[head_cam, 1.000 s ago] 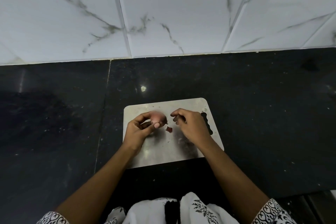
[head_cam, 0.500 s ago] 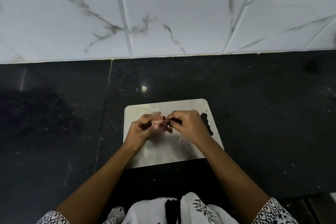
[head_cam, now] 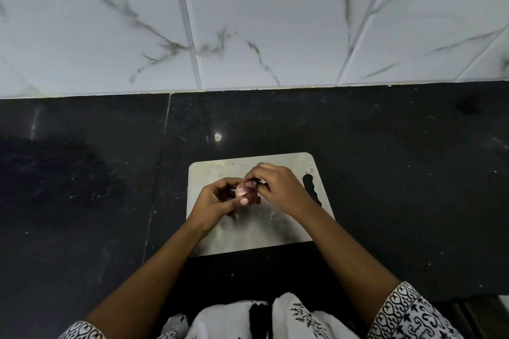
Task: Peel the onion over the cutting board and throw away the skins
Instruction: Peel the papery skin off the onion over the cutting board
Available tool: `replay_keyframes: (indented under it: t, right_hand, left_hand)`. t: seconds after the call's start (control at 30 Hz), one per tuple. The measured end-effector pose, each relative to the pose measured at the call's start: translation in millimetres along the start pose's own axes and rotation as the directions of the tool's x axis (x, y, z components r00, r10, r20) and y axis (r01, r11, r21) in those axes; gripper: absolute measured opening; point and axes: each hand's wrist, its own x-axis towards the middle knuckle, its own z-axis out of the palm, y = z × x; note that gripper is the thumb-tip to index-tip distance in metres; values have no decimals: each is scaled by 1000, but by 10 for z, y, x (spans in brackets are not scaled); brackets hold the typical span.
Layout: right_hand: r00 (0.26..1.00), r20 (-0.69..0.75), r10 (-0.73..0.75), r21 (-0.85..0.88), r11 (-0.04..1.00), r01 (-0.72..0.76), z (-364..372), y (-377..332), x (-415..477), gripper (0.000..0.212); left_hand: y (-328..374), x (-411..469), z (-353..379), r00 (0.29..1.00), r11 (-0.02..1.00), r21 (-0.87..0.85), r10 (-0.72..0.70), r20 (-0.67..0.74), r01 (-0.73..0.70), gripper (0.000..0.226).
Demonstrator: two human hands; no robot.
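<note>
Onion held over the board, mid-peel

The left hand [head_cam: 217, 202] curls round the onion [head_cam: 243, 190] from its left, just above the board [head_cam: 289, 231]. The right hand [head_cam: 278, 187] is nearer the loose skin [head_cam: 255, 182], fingertips pinched together on it at the onion's upper right, so the pull likely runs rightward.

We hold the onion [head_cam: 243, 190] in our left hand [head_cam: 217, 201], fingers curled round it and thumb across its near side, above the cutting board [head_cam: 220, 170]. Our right hand [head_cam: 278, 187] meets it from the right, fingertips pinching at the onion's top. A dark red skin scrap [head_cam: 258, 200] shows just below the onion. The board lies on the black countertop [head_cam: 385, 173], with its handle slot [head_cam: 311, 187] at the right edge. White marbled wall tiles [head_cam: 261, 22] stand behind.
</note>
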Motion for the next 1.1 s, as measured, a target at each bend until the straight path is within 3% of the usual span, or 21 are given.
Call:
replay_keyframes:
  t: [0.17, 0.47, 0.77, 0.87, 0.97, 1.1]
  right_hand:
    - [992, -83, 99, 65, 993, -93, 76, 4, 17, 16]
    - [969, -46, 242, 201, 953, -228, 52, 20, 94, 14]
    - [808, -52, 587, 542, 696, -471, 40, 126, 109, 16]
    - [786, -99, 610, 465, 727, -505, 13, 179, 33, 17]
    - [814, -131, 566, 265, 811, -522, -16, 234, -66, 16]
    - [851, 35, 524, -79, 850, -521, -46, 214, -108, 28]
  left_hand:
    - [10, -18, 21, 1000, 1000, 14, -5, -15, 5, 47]
    - [-48, -16, -17, 1000, 1000, -15, 10, -8, -10, 49]
    - [-57, 0, -69, 999, 987, -163, -20, -47, 12, 47]
    - [-46, 27, -82, 991, 966, -254, -74, -107, 45, 43]
    - [-20, 53, -60, 984, 952, -294, -126, -127, 84, 33]
    - [19, 70, -39, 974, 950, -293, -157, -161, 105, 28]
